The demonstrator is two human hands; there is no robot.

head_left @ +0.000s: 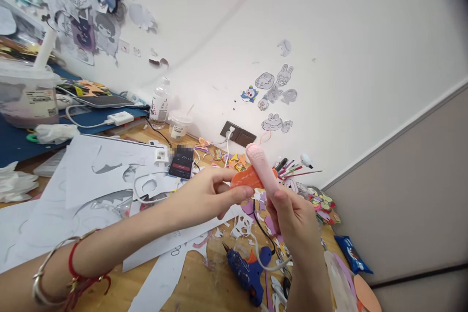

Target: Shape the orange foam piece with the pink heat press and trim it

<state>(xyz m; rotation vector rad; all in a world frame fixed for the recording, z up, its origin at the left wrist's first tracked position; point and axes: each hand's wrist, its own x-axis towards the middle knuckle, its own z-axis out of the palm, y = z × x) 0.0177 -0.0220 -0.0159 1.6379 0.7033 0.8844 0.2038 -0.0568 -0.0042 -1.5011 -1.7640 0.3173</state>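
My left hand (pixel 210 192) reaches in from the left and pinches a small orange cut-out piece (pixel 245 178) between thumb and fingers. My right hand (pixel 294 222) rises from below with its fingers wrapped round a pink stick-shaped tool (pixel 261 165) that points up and left. The pink tool lies against the orange piece, right beside my left fingertips. Both hands hover above the cluttered wooden table (pixel 199 285).
A blue glue gun (pixel 246 273) lies on the table under my hands. White paper sheets (pixel 106 170) with cut-outs cover the left side. A phone (pixel 182 162), a water bottle (pixel 160 103), a plastic cup (pixel 178 124), a wall socket (pixel 237 134) and coloured scraps (pixel 321 202) stand further back.
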